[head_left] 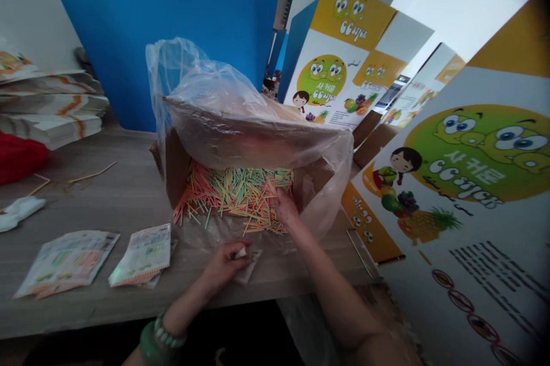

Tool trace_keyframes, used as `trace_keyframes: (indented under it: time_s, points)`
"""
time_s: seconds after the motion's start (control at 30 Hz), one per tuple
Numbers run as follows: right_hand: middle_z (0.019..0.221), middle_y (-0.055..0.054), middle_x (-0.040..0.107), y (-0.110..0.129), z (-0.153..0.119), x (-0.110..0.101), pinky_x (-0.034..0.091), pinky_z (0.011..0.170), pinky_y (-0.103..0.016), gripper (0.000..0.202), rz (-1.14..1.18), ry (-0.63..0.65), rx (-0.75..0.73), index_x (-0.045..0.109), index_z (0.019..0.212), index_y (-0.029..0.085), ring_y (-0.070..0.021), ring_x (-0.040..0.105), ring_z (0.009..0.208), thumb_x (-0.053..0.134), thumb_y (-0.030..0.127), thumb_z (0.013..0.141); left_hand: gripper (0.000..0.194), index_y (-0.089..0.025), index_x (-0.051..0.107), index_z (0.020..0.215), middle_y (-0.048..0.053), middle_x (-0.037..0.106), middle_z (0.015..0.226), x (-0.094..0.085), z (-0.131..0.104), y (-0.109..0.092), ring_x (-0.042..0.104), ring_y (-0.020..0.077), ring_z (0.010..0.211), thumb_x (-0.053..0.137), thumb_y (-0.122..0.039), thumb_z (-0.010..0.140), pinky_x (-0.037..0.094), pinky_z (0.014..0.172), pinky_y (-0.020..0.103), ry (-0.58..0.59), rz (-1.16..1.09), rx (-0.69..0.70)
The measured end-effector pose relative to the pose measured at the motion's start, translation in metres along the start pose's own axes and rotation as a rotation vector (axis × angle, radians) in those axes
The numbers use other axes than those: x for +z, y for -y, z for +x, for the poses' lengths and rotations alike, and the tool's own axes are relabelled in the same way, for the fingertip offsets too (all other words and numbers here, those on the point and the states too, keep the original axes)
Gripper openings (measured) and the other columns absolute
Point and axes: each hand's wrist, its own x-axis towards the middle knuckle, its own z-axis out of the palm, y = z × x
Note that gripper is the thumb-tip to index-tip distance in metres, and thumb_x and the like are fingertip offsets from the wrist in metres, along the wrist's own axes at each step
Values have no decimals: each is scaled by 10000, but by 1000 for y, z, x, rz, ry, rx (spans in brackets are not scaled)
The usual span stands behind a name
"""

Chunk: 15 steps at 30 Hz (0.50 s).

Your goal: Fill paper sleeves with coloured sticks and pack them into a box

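Note:
Thin sticks (232,188) in pink, green, yellow and orange lie heaped in an open cardboard box (177,168) lined with a clear plastic bag (335,194). My right hand (284,207) reaches into the right side of the heap. Its fingers are closed about some pinkish sticks, and the fingertips are partly hidden among them. At the table's front edge, my left hand (226,266) is closed on a small, pale flat packet (251,268). A whitish bit shows by its fingertips, too small to name.
Two piles of printed packets (69,260) (144,254) lie at left on the table (116,194). Bundled stacks (55,108) and a red cloth-like thing (19,157) stand farther left. Large printed cartons (464,194) crowd the right; a blue panel (180,11) rises behind.

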Motion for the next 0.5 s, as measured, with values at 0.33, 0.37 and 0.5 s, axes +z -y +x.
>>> trace_keyframes:
  time_s: [0.33,0.37,0.5]
  points:
    - [1006,-92,720,8,0,-11,513,847,-297,291,27,-68,99,668,1044,168,-199,667,936,394,158,946,251,-196,720,801,99,762,1090,-41,-14,-23,704,239,912,750,-429,712,554,800,362,-150,-288,-111]
    - [987,-78,723,14,-6,-5,522,841,-291,295,90,-38,74,664,1027,179,-188,670,924,378,170,954,260,-198,721,816,111,742,1194,-45,-15,-26,704,256,1006,754,-435,715,558,837,369,-190,-311,-107]
    - [965,-56,737,62,-43,42,545,844,-290,279,554,202,-81,660,978,195,-180,682,916,385,244,977,224,-211,660,744,91,532,1548,-55,-14,-41,546,295,1367,745,-418,744,520,1015,398,-382,-385,49]
